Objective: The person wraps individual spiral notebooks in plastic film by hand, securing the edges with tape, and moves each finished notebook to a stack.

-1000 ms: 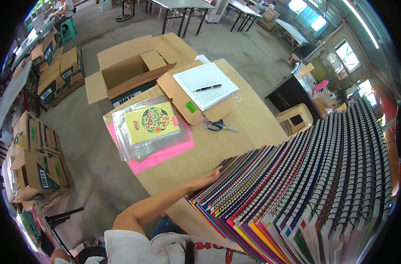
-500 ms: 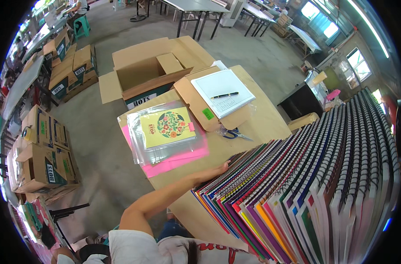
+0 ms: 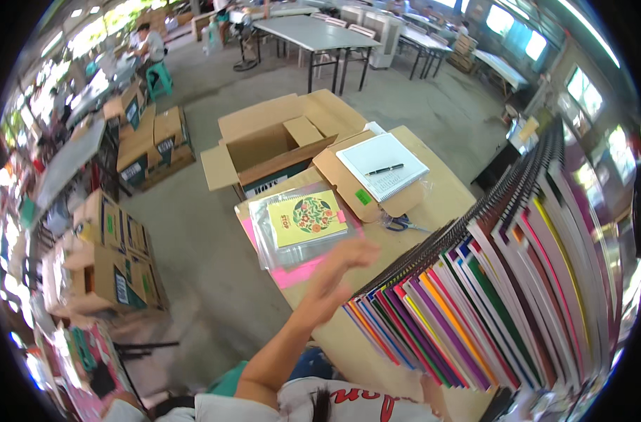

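Note:
My left hand (image 3: 334,278) is raised just left of a long stack of spiral notebooks (image 3: 468,309) and holds nothing. Its fingers stretch to the right with the thumb apart, slightly blurred. Dark coil bindings line the top of the stack, and covers of many colours show along its near side. My right hand is hidden; part of a forearm (image 3: 434,397) shows below the stack. Beyond my left hand, a yellow notebook with a floral circle (image 3: 308,218) lies on clear plastic sleeves (image 3: 266,243) over pink sheets (image 3: 292,276).
A pad (image 3: 384,158) with a black pen (image 3: 385,169) rests on a cardboard piece (image 3: 334,176). Scissors (image 3: 405,223) lie nearby on the table (image 3: 443,186). An open carton (image 3: 257,151) stands past the far edge; more cartons (image 3: 117,264) are at left.
My left hand has come away from the stack's left end and risen. The notebooks at the right have shifted and now lean differently. The whole view has swung, moving the table right and down.

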Action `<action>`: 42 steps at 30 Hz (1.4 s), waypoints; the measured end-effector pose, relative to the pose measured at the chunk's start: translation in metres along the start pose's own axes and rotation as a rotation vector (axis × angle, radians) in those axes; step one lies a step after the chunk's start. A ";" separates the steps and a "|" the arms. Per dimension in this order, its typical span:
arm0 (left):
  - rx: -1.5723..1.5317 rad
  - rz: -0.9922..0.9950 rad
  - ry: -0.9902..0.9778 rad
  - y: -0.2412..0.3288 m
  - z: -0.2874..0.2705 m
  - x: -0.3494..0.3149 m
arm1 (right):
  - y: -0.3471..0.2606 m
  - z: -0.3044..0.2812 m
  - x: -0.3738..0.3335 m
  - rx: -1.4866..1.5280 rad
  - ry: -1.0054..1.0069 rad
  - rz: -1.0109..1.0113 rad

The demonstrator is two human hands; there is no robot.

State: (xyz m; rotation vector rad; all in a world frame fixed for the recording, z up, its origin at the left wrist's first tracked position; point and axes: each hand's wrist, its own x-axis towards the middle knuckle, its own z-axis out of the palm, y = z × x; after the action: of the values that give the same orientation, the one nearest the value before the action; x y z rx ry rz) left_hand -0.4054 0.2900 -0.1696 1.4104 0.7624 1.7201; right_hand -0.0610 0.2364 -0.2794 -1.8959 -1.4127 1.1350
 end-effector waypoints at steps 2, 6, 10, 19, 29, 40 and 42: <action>0.149 0.299 0.084 0.062 -0.015 -0.019 | -0.015 0.025 -0.004 -0.037 -0.136 -0.070; 0.640 0.180 0.354 0.037 -0.094 0.024 | -0.041 0.071 -0.035 -0.123 -0.322 -0.177; 1.036 -0.181 0.212 -0.115 -0.241 0.073 | -0.090 0.162 -0.035 -0.172 -0.601 -0.379; 1.336 -0.729 -0.390 -0.246 -0.330 0.096 | -0.244 0.408 0.223 -0.569 0.030 -0.886; 1.350 -0.609 -0.398 -0.223 -0.355 0.062 | -0.256 0.392 0.239 -0.872 -0.220 -0.748; 0.958 -0.467 -0.625 -0.188 -0.377 0.098 | -0.281 0.308 0.203 -1.026 -0.265 -0.636; 0.872 -0.415 -0.573 -0.154 -0.360 0.109 | -0.290 0.286 0.208 -1.114 -0.288 -0.549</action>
State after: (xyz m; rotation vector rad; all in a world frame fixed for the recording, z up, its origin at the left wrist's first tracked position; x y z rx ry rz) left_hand -0.7386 0.4719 -0.3159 1.9859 1.4172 0.5854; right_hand -0.4309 0.5050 -0.2629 -1.7217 -2.8932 0.3193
